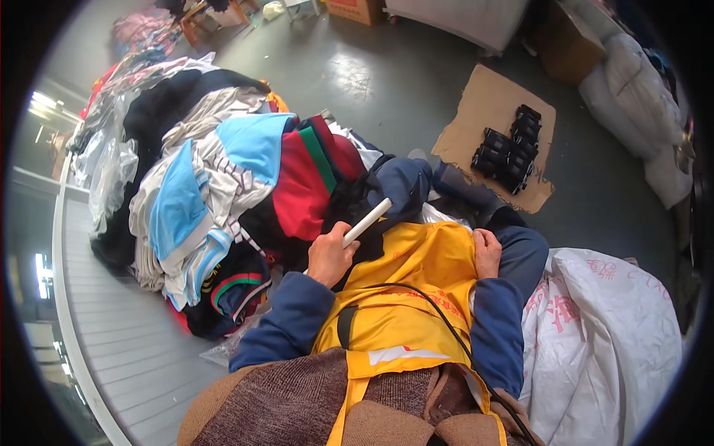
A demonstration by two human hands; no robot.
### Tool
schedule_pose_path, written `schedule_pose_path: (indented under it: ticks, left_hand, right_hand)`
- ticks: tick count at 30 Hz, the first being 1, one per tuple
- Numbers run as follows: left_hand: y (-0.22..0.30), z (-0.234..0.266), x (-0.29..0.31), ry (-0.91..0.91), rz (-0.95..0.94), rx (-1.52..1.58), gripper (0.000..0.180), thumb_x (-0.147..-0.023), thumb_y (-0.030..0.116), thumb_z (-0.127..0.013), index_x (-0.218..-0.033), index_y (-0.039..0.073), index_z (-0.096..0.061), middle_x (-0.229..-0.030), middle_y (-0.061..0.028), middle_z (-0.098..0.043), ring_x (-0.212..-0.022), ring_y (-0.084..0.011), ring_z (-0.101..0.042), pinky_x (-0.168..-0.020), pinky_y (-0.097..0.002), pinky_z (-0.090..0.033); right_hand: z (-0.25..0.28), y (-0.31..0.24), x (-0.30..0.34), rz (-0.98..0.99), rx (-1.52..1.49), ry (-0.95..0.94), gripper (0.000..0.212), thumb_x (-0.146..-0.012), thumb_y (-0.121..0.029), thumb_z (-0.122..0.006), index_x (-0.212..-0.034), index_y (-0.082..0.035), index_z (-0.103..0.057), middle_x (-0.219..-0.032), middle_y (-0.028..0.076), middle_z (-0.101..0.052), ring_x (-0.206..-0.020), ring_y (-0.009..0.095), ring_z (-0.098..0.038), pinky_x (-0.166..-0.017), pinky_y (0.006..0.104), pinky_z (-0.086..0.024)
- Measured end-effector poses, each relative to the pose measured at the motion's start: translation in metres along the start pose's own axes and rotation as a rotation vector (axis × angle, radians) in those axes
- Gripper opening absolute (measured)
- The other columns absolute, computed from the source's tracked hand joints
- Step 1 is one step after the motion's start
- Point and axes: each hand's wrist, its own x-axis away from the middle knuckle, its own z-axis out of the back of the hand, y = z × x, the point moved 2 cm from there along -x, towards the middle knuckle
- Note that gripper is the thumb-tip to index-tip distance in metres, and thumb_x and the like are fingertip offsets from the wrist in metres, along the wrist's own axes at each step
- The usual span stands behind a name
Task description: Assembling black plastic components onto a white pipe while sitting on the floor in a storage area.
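My left hand (332,256) is closed around a slim white stick (367,222), which slants up and to the right over my lap. A yellow apron (401,297) covers my lap. At its right edge, over my knee, my right hand (487,253) is closed with curled fingers on the apron's cloth. Beside my left hand lies a big heap of clothes: a red, black and green garment (301,193), light blue garments (253,149) and grey-white ones (212,182). Dark cloth (343,204) lies just beyond the stick.
A flat piece of cardboard (468,111) on the floor bears several black bundled items (513,152). A white sack (595,334) stands at my right. Boxes (569,48) and wrapped white bundles (632,97) line the far right. A thin black cable (431,303) crosses my apron.
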Motion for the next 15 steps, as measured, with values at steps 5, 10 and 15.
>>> schedule_pose_path:
  ticks: [5, 10, 15]
  left_hand:
    - [-0.006, -0.003, 0.019, -0.033, -0.119, -0.061, 0.026, -0.071, 0.017, -0.071, -0.088, 0.004, -0.057, -0.07, -0.0187, -0.06, -0.07, -0.0374, -0.06, -0.06, -0.0426, -0.045]
    - [0.009, 0.006, 0.017, -0.024, -0.014, 0.286, 0.018, -0.071, 0.013, -0.071, -0.076, 0.002, -0.058, -0.066, -0.0137, -0.057, -0.06, -0.0244, -0.058, -0.056, -0.035, -0.044]
    - [0.049, 0.008, 0.024, -0.039, -0.079, 0.622, 0.008, -0.074, 0.0, -0.065, -0.077, 0.001, -0.058, -0.063, 0.0034, -0.05, -0.06, -0.0036, -0.045, -0.052, -0.0214, -0.038]
  right_hand:
    - [-0.001, -0.005, 0.0, 0.023, -0.001, -0.007, 0.023, -0.087, -0.019, -0.055, -0.094, 0.001, -0.063, -0.087, 0.015, -0.065, -0.081, 0.024, -0.062, -0.076, 0.0302, -0.047]
    - [0.0, -0.011, 0.008, 0.005, 0.023, 0.041, 0.02, -0.085, -0.015, -0.057, -0.097, 0.0, -0.061, -0.094, 0.016, -0.063, -0.088, 0.028, -0.059, -0.081, 0.0333, -0.046]
    - [-0.007, -0.102, 0.058, 0.336, 0.062, 0.071, 0.021, -0.086, -0.014, -0.058, -0.102, 0.0, -0.058, -0.099, 0.013, -0.059, -0.095, 0.026, -0.055, -0.089, 0.0342, -0.041]
